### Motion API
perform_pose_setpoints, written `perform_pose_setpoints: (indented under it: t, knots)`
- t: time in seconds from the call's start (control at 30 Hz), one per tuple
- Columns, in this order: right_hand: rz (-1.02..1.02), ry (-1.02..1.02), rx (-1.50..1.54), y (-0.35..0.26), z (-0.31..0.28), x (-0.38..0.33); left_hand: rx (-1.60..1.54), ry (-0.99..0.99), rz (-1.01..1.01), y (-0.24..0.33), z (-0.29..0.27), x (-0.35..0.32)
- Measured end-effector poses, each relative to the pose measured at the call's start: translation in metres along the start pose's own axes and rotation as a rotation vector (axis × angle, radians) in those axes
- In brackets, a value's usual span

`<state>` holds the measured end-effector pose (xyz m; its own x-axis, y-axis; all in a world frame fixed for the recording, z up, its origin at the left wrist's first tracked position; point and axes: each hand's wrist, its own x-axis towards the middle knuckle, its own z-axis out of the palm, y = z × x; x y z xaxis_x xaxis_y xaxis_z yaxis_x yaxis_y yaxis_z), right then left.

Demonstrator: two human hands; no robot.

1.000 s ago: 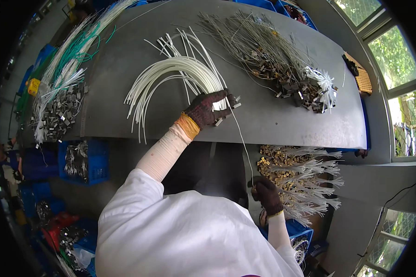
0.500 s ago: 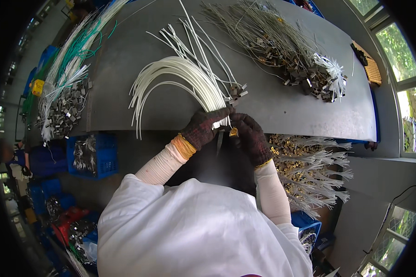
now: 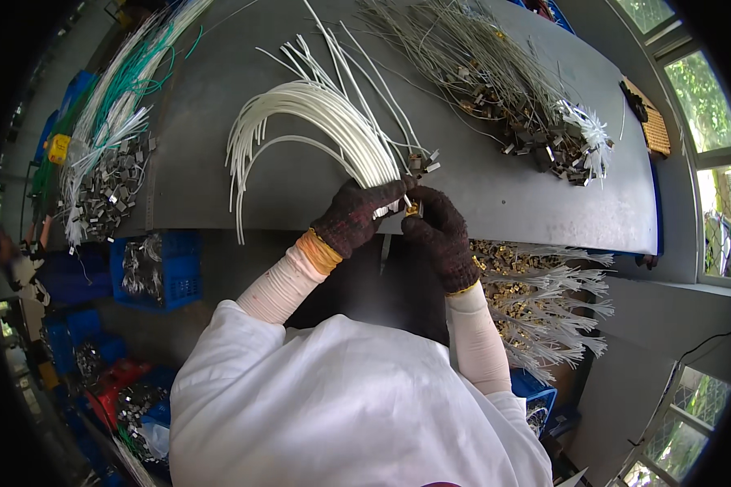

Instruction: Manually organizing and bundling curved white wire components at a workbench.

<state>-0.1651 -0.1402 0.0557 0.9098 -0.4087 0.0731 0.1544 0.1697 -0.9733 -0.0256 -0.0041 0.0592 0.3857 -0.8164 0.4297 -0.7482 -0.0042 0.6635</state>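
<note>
My left hand [image 3: 356,217], in a dark knitted glove, is closed around a thick bundle of white cables [image 3: 317,109] near its cut ends. From there the cables arch up and over to the left, above the grey table. Beside those ends my right hand [image 3: 443,243], gloved alike, pinches a small brass-coloured metal piece [image 3: 414,210]. Whether a cable runs into that piece is too small to tell. Just beyond the hands, several small silvery metal blocks [image 3: 422,163] lie at the ends of a few loose white cables.
Grey wires with metal blocks [image 3: 544,146] lie at the table's [image 3: 244,195] far right. White and green cables [image 3: 126,105] with silvery blocks lie at left. Below the edge are a blue crate [image 3: 179,272] at left and white cable bunches with brass-coloured pieces [image 3: 528,300] at right.
My right hand has brought the brass-coloured piece up, closer to the cable ends, and its fingers have curled in. My left hand keeps its grip on the bundle. The view has shifted slightly.
</note>
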Motion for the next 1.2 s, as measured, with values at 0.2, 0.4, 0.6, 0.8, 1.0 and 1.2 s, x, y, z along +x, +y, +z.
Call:
perform_pose_setpoints:
  t: [0.2, 0.4, 0.6, 0.8, 1.0, 1.2]
  knots:
    - [0.134, 0.044, 0.064, -0.002, 0.006, 0.004, -0.021, 0.064, 0.009, -0.001, 0.001, 0.004]
    - [0.233, 0.029, 0.174, 0.013, 0.003, 0.03, -0.071, 0.072, -0.071, -0.026, 0.008, 0.008]
    - [0.112, 0.13, -0.32, 0.046, -0.018, 0.067, -0.286, 0.071, -0.396, -0.068, -0.003, 0.012]
    - [-0.15, 0.551, -1.576, 0.024, -0.139, 0.113, -0.981, 0.002, -0.894, -0.043, -0.035, 0.016]
    - [0.465, 0.452, -1.463, 0.048, -0.192, 0.12, -1.159, 0.182, -1.029, -0.039, -0.02, 0.031]
    - [0.484, 0.222, -1.48, 0.054, -0.207, 0.02, -1.285, 0.256, -1.073, -0.04, -0.005, 0.035]
